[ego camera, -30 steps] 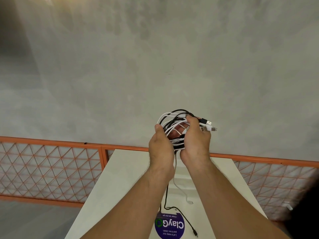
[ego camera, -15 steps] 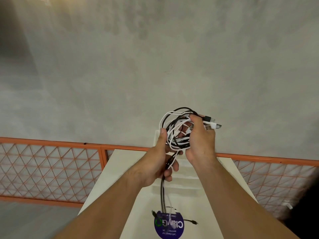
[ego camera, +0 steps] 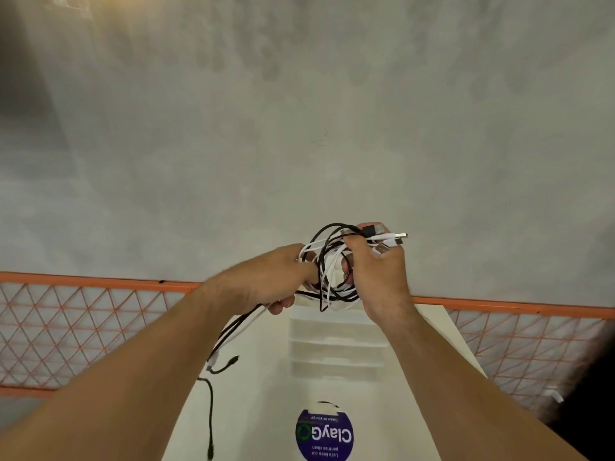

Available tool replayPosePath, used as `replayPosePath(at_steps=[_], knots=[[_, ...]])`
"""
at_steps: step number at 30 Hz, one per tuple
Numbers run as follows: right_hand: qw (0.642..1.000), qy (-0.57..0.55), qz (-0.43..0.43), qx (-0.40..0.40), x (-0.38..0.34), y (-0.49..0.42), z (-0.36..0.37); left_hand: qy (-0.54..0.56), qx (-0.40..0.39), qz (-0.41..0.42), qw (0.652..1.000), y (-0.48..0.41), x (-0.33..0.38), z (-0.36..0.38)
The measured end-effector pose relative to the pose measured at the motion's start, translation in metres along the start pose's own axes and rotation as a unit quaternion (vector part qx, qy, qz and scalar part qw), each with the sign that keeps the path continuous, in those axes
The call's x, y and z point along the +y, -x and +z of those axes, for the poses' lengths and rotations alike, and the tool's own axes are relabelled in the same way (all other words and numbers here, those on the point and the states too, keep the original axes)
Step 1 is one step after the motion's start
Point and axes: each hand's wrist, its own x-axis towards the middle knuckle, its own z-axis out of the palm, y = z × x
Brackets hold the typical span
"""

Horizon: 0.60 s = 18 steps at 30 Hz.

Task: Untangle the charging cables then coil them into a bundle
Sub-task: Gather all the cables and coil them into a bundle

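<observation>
A coil of black and white charging cables [ego camera: 329, 271] hangs in the air above the white table [ego camera: 256, 404]. My right hand [ego camera: 379, 277] grips the coil's right side, with several plug ends [ego camera: 389, 237] sticking out past its fingers to the right. My left hand [ego camera: 269, 277] holds the loose strands at the coil's left side. From it, black and white cable tails [ego camera: 226, 341] trail down to the left, and a black tail [ego camera: 210, 414] lies along the table's left edge.
A clear plastic organiser [ego camera: 336, 344] stands on the table under my hands. A round purple sticker [ego camera: 324, 435] sits near the table's front. An orange mesh railing [ego camera: 83, 321] runs behind the table, with a grey concrete floor beyond it.
My left hand has swung out to the left, drawing the hanging tails sideways off the table's middle. My right hand has kept its hold on the coil.
</observation>
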Motion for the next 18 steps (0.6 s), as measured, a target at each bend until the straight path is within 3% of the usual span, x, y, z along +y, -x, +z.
replayPosePath(at_steps=[4, 8, 13, 18], knots=[[0.997, 0.061, -0.018, -0.047, 0.001, 0.0, -0.001, 0.095, -0.05, -0.051, 0.993, 0.005, 0.006, -0.01], [0.979, 0.145, -0.031, -0.144, 0.0, -0.001, -0.002, -0.041, -0.142, -0.011, 0.989, 0.006, 0.011, -0.019], [0.944, 0.23, -0.04, -0.234, -0.008, -0.003, 0.001, -0.087, -0.098, -0.003, 0.991, 0.006, 0.01, -0.019], [0.924, 0.279, -0.047, -0.255, -0.009, -0.006, 0.006, -0.083, -0.054, 0.016, 0.995, 0.002, 0.004, -0.011]])
